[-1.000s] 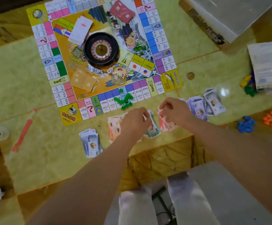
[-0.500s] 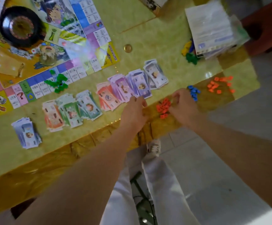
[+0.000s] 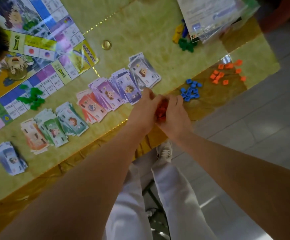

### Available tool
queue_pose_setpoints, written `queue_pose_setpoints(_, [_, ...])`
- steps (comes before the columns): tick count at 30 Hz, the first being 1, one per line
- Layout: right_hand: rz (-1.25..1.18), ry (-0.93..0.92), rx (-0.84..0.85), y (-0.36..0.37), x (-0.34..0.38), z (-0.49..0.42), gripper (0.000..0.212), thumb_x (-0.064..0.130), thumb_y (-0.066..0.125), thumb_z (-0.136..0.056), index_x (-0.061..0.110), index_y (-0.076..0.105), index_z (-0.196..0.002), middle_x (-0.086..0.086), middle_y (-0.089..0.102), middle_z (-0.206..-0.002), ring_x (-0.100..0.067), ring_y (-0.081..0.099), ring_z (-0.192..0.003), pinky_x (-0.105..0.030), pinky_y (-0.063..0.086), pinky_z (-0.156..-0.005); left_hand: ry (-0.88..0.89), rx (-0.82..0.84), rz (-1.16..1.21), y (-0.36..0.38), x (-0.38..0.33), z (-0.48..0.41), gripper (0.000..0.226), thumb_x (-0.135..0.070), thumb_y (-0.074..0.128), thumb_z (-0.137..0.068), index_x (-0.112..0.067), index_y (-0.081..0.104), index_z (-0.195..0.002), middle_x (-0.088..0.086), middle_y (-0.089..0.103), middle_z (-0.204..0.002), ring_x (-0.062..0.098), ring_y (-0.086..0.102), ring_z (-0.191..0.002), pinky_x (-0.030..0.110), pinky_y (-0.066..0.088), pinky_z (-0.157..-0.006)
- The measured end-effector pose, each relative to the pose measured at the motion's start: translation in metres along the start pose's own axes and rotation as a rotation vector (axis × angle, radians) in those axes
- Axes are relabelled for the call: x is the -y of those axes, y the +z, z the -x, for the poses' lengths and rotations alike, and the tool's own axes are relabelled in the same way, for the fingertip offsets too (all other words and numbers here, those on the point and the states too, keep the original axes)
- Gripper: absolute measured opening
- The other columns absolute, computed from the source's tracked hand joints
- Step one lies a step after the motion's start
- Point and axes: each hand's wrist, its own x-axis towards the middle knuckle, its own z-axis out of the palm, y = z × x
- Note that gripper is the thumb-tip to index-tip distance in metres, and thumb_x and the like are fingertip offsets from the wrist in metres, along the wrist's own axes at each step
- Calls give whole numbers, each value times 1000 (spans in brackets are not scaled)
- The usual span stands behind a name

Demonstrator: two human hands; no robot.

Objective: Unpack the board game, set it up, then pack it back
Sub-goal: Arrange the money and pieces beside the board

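board (image 3: 42, 54): far left on the table (image 3: 140, 32)
banknote stacks (image 3: 106, 96): a row before the board
piece heap (image 3: 161, 110): right of that row, between left hand (image 3: 144, 111) and right hand (image 3: 173, 115)

My left hand (image 3: 145, 110) and right hand (image 3: 176, 116) are cupped together around a heap of red pieces (image 3: 162, 110) at the near edge of the table (image 3: 158, 32). A pile of blue pieces (image 3: 190, 91) lies just beside my right hand, and orange pieces (image 3: 225, 72) are scattered farther right. Fanned stacks of play money (image 3: 106, 96) run off to the left below the game board (image 3: 37, 54). Green pieces (image 3: 32, 99) sit on the board's edge.
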Motion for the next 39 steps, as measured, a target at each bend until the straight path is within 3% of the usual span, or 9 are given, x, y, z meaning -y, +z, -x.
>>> queue_pose_setpoints(8, [-53, -38, 5, -7, -3, -6, 44, 15, 71, -80, 11, 45, -116, -7, 43, -119, -21, 57, -94, -35, 51, -80, -13, -98, -2, 3, 8, 3, 35, -8, 65, -83, -9, 55, -116, 12, 43, -110, 27, 53, -81, 35, 44, -68])
queue_pose_setpoints(16, [-148, -57, -21, -10, -4, -12, 32, 7, 65, -78, 11, 49, -106, -4, 48, -106, -17, 53, -83, -34, 50, -74, -83, -168, 31, 5, 16, 9, 29, 2, 58, -82, -4, 57, -110, 13, 46, -111, 23, 49, -77, 29, 37, -68])
queue_pose_setpoints(24, [-278, -14, -104, -11, -15, -15, 23, -2, 55, -88, 11, 59, -107, -3, 52, -107, -10, 53, -82, -29, 52, -78, -197, -272, 257, 7, 23, 14, 27, 0, 56, -83, -13, 62, -105, 1, 47, -107, 14, 53, -82, 20, 41, -71])
queue_pose_setpoints(26, [-330, 4, -123, -12, -16, -17, 20, 0, 53, -90, 12, 58, -105, -3, 54, -106, -11, 54, -85, -30, 52, -81, -233, -304, 337, 5, 25, 18, 23, -5, 59, -84, -14, 62, -105, -2, 46, -104, 9, 53, -80, 13, 41, -71])
queue_pose_setpoints(29, [-360, 21, -125, -12, -17, -16, 17, 4, 45, -94, 14, 58, -99, -4, 58, -104, -13, 56, -88, -32, 51, -79, -292, -328, 510, 0, 22, 22, 8, -11, 57, -90, -16, 64, -90, -5, 50, -85, 1, 45, -62, 8, 37, -58])
queue_pose_setpoints(32, [-313, 58, -66, -11, -21, -11, 11, 9, 48, -93, 15, 56, -97, 2, 58, -88, -9, 50, -69, -31, 43, -61, -469, -277, 973, -5, 19, 25, 29, -5, 40, -92, -13, 53, -67, 0, 52, -58, 11, 40, -49, 21, 32, -48])
queue_pose_setpoints(35, [-252, 45, 21, -10, -23, -4, 20, 12, 62, -86, 16, 53, -103, 12, 43, -75, -4, 41, -61, -28, 36, -57, -633, -185, 1380, -11, 17, 29, 29, -1, 25, -84, -10, 43, -62, 8, 53, -61, 17, 43, -49, 24, 30, -44])
queue_pose_setpoints(37, [-190, 38, 34, -9, -21, -3, 29, 14, 67, -84, 18, 52, -109, 12, 42, -80, -6, 42, -66, -29, 38, -59, -641, -135, 1326, -10, 16, 32, 29, -6, 27, -87, -12, 41, -62, 6, 49, -62, 15, 40, -48, 20, 28, -42])
queue_pose_setpoints(39, [-139, 66, 18, -7, -18, -4, 31, 13, 67, -85, 19, 51, -112, 8, 45, -90, -9, 47, -74, -31, 41, -62, -553, -134, 1023, -3, 17, 36, 30, -16, 38, -92, -15, 42, -63, 0, 43, -59, 13, 34, -50, 23, 28, -49])
